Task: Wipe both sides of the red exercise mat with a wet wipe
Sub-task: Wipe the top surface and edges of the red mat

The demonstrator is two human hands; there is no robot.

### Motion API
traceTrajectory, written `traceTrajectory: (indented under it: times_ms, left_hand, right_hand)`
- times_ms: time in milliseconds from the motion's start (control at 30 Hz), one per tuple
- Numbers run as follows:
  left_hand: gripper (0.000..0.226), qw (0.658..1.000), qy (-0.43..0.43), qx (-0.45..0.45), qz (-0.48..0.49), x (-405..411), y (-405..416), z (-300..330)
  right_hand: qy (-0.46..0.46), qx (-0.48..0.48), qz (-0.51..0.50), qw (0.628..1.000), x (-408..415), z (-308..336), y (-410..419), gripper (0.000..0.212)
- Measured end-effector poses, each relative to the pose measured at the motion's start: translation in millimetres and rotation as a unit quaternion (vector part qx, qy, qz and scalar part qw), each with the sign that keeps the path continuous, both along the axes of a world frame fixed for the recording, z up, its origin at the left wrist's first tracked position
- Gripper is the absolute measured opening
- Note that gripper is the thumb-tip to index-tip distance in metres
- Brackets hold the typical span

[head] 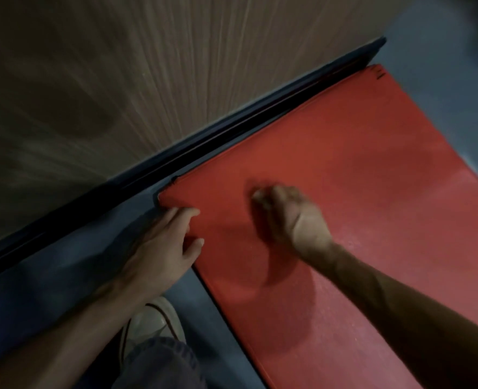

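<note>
The red exercise mat (358, 178) lies flat on a blue-grey floor, running from the lower middle to the upper right. My right hand (291, 217) is on the mat near its left end, fingers curled round a small pale wet wipe (258, 196) that peeks out at the fingertips. This hand is motion-blurred. My left hand (167, 242) rests at the mat's left edge near the corner, fingers straight and lying on the red surface. The mat's underside is hidden.
A wood-grain wall (119, 94) with a dark baseboard (204, 147) runs along the mat's far side. My white shoe (153, 324) and denim trouser leg (162, 363) stand on the floor (49, 276) just left of the mat.
</note>
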State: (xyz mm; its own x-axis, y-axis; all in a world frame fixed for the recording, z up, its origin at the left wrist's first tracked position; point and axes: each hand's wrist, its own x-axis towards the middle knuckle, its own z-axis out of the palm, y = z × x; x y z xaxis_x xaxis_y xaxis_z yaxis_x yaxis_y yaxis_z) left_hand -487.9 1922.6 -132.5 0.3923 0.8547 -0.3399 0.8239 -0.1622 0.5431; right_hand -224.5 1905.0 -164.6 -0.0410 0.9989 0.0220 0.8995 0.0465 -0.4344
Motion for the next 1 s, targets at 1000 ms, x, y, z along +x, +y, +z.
traceTrajectory:
  times_ms: [1000]
  left_hand:
    - [0.038, 0.985, 0.124, -0.029, -0.118, 76, 63, -17]
  right_hand:
    - [-0.067, 0.026, 0.014, 0.997, 40, 6, -2, 0.033]
